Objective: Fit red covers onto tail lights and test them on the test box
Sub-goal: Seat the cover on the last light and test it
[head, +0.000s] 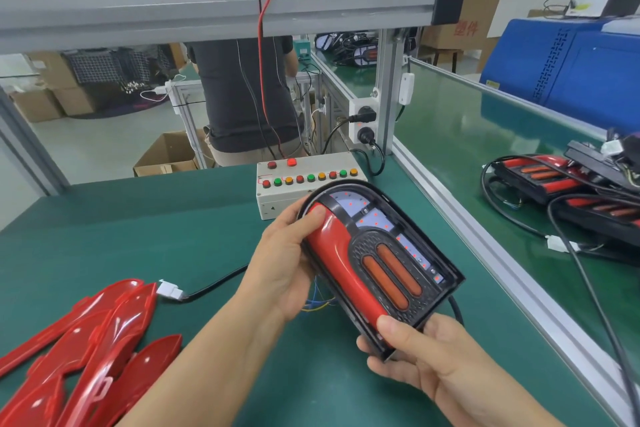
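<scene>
— Covers (79,350), spare red ones, lay stacked on the mat left of your left hand (280,267)?
— Yes. That hand gripped the tail light (377,260), thumb on its fitted red cover (341,263).
— And your right hand (422,357)?
— Curled round the near end. Test box (298,189) sat just beyond both hands.

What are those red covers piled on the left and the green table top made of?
The red covers look like glossy moulded plastic: sharp white highlights, thin edges and moulded cut-outs. The table top looks like a matte green rubber or vinyl mat, with only soft, dull reflections; which of the two cannot be told by sight.
</scene>
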A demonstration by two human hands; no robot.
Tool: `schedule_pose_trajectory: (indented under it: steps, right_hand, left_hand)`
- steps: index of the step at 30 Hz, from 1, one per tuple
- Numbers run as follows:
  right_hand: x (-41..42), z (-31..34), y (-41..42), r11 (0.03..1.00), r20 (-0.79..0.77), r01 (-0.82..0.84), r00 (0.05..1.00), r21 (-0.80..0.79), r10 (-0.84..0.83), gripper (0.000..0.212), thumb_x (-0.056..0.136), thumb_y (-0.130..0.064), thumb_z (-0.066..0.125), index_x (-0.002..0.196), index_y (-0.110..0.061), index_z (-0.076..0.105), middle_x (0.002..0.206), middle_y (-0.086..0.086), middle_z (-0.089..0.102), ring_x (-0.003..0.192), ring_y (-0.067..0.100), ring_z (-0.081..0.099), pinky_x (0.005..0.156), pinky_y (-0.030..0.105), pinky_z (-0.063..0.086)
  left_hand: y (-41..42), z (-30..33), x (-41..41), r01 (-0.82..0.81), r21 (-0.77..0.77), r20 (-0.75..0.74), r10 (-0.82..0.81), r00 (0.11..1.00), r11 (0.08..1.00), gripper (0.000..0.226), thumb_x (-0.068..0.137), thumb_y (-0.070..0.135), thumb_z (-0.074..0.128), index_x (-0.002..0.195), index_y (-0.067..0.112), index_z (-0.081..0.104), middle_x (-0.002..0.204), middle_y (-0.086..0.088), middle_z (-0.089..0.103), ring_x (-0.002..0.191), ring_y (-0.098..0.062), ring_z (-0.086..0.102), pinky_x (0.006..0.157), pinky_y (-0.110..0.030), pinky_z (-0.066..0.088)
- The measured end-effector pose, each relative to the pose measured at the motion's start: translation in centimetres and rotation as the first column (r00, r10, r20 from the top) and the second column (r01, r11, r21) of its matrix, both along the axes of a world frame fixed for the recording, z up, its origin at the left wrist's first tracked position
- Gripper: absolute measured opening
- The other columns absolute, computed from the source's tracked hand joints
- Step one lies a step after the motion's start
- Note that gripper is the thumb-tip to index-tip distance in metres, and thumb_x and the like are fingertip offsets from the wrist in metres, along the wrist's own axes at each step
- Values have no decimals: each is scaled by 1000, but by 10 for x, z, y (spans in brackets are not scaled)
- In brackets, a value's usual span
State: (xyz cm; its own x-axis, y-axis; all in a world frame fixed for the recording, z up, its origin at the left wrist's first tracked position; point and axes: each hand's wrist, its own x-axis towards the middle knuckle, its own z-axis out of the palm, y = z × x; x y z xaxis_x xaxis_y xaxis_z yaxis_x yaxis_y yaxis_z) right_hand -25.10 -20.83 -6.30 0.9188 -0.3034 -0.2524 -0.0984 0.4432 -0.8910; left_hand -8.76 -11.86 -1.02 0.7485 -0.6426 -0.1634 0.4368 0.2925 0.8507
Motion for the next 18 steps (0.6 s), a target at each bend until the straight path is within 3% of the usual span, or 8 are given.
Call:
schedule_pose_trajectory:
  steps: [3,7,11,13,16,18]
  right_hand:
    - [0,1,4,1000,-3,-11,1000,-13,11,34,66,-17,86,98,-13,77,99,16,74,88,25,72,67,29,58]
    - [1,-6,4,998,-2,56,998,-29,-56,43,56,-14,85,96,-3,75,94,21,73,82,27,72,63,30,58]
    - [0,-5,6,998,41,55,998,-20,-54,39,55,-15,85,93,-11,77,92,22,72,83,27,72,65,30,58]
    - [-1,-7,6,998,44,52,998,-32,-51,51,48,-17,95,95,-12,77,93,22,72,84,27,72,65,30,58]
    - [-1,-9,6,998,52,55,997,-42,-53,75,29,-38,99,95,-12,77,93,22,72,83,28,72,65,30,58]
    - [0,-10,6,997,63,65,996,-52,-62,77,26,-41,99,94,-13,77,91,22,73,82,28,72,65,30,58]
  left_hand:
    - [0,-1,-1,-17,22,14,17,1000,1000,31,87,10,58,118,5,62,106,-13,68,84,-20,62,81,-34,52]
    - [5,0,-3,61,3,101,-61,993,998,42,75,14,66,115,3,63,100,-12,72,78,-17,68,70,-29,58]
    - [8,3,-4,117,-11,185,-113,976,993,48,71,14,68,116,2,62,102,-15,71,79,-18,68,71,-29,58]
    - [9,3,-5,130,-14,210,-124,970,991,50,69,15,69,117,3,62,108,-18,69,83,-21,67,75,-32,56]
    - [9,2,-5,120,-27,222,-111,969,992,49,69,15,70,116,3,63,109,-19,68,84,-21,67,76,-33,57]
    - [9,1,-5,112,-31,212,-103,972,993,45,71,19,69,113,5,65,103,-14,71,81,-18,68,72,-29,58]
